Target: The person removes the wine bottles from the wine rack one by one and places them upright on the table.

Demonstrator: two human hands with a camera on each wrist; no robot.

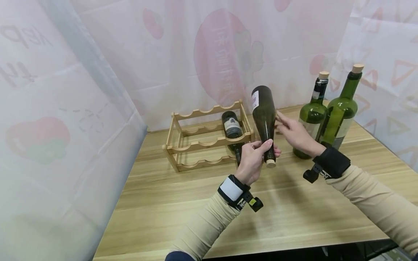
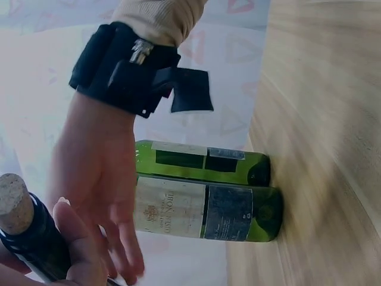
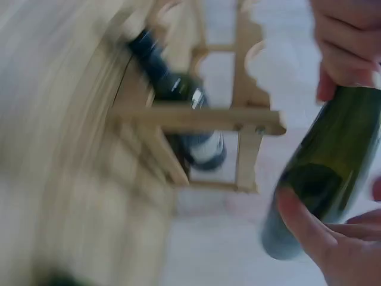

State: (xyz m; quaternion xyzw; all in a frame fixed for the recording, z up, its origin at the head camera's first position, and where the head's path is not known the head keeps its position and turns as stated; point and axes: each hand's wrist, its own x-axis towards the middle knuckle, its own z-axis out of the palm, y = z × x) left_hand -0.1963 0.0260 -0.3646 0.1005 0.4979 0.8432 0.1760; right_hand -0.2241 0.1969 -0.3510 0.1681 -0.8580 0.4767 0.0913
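Note:
My left hand [image 1: 253,161] grips a dark wine bottle [image 1: 263,105] by its neck. The bottle leans nearly upside down, with its corked mouth low and its base raised. Beside the bottle's body is my right hand [image 1: 298,136], its fingers fairly straight. In the right wrist view the right thumb [image 3: 300,217] overlaps the bottle's side; whether it presses there I cannot tell. A wooden wine rack [image 1: 202,146] stands left of the hands. Another dark bottle [image 1: 232,125] lies in its lower tier at the right end, neck toward me.
Two green corked bottles, a shorter one [image 1: 313,112] and a taller one [image 1: 343,105], stand upright close together behind my right wrist. A printed curtain [image 1: 169,65] borders the wooden table [image 1: 156,217] at the back and sides. The table's front edge runs below my forearms.

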